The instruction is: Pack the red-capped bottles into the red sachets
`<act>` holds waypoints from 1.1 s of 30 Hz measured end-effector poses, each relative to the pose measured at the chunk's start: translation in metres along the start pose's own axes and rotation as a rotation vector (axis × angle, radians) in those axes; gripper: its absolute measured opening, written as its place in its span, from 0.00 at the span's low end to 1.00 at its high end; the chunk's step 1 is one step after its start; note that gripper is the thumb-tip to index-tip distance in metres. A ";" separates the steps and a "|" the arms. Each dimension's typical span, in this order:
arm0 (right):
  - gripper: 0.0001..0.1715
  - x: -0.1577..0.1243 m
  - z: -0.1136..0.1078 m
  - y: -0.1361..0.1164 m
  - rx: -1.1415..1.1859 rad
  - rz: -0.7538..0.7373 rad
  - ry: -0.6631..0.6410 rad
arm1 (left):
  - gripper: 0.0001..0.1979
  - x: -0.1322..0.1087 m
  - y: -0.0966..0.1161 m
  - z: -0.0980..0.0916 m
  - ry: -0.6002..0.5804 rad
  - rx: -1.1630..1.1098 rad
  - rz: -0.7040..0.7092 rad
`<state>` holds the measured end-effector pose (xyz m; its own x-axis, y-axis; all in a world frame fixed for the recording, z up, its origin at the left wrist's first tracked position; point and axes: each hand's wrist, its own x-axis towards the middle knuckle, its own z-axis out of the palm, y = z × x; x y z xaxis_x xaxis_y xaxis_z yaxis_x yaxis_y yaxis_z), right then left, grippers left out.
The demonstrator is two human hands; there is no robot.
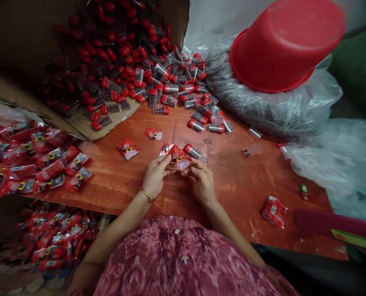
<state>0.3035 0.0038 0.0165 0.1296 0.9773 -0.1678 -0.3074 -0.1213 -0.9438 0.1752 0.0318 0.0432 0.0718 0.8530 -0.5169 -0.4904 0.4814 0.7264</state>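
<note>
Above the reddish wooden table [247,181], the left hand [154,176] and right hand [202,183] are each pinching an edge of a small red printed sachet [179,157]. It is looking light, limp and slippery, and its sealed rim is probably offering the surest grip.

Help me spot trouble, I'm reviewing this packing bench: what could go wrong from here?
1. The pile of tubes spills out of the tipped cardboard box; loose ones might roll across the table.
2. The red basin sits tilted, upside down, on a plastic bag and could slide onto them.
3. The left hand and right hand pinch a small pouch by the fingers only; the red-capped tube just beside it could get knocked.
</note>
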 end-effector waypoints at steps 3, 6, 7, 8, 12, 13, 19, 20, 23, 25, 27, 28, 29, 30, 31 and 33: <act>0.11 -0.001 -0.001 -0.001 -0.023 0.018 -0.029 | 0.16 -0.001 -0.001 0.001 -0.007 0.032 0.039; 0.07 -0.001 0.000 0.002 -0.076 0.027 -0.014 | 0.17 -0.003 -0.002 0.003 -0.031 0.069 0.069; 0.06 -0.001 0.000 0.003 -0.085 0.029 -0.005 | 0.17 -0.003 -0.003 0.004 -0.040 0.080 0.084; 0.06 -0.001 0.000 0.003 -0.086 0.030 -0.001 | 0.17 -0.004 -0.004 0.004 -0.044 0.090 0.100; 0.08 -0.003 0.000 0.002 -0.033 0.034 -0.029 | 0.17 -0.003 -0.005 0.004 0.000 0.131 0.160; 0.09 -0.003 0.000 0.001 -0.031 0.034 -0.029 | 0.17 -0.002 -0.005 0.003 0.010 0.140 0.167; 0.08 0.000 0.004 0.002 -0.125 0.047 0.027 | 0.17 -0.005 -0.005 0.005 -0.035 0.165 0.162; 0.08 0.001 0.005 0.003 -0.135 0.041 0.039 | 0.16 -0.005 -0.005 0.006 -0.037 0.172 0.159; 0.09 0.002 0.006 0.004 -0.152 0.024 0.060 | 0.16 -0.005 -0.006 0.005 -0.022 0.201 0.160; 0.11 0.003 0.006 0.004 -0.158 0.004 0.067 | 0.15 -0.004 -0.008 0.004 -0.009 0.219 0.166; 0.14 0.005 0.004 0.003 -0.183 -0.025 0.072 | 0.15 -0.003 -0.008 0.003 -0.015 0.234 0.169; 0.14 0.005 0.003 0.003 -0.205 -0.041 0.078 | 0.15 -0.003 -0.008 0.002 -0.026 0.244 0.166; 0.14 0.006 0.002 0.003 -0.232 -0.055 0.083 | 0.16 -0.002 -0.008 0.001 -0.039 0.252 0.159; 0.14 0.006 0.002 0.003 -0.257 -0.067 0.088 | 0.16 -0.002 -0.008 0.001 -0.049 0.252 0.149; 0.14 0.005 0.002 0.003 -0.277 -0.075 0.089 | 0.17 -0.002 -0.007 0.001 -0.054 0.241 0.137; 0.15 0.003 0.003 0.006 -0.302 -0.085 0.081 | 0.17 -0.003 -0.005 0.001 -0.043 0.188 0.119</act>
<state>0.2995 0.0061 0.0114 0.2210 0.9706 -0.0954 -0.0005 -0.0977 -0.9952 0.1783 0.0271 0.0412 0.0616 0.9119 -0.4057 -0.3276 0.4025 0.8548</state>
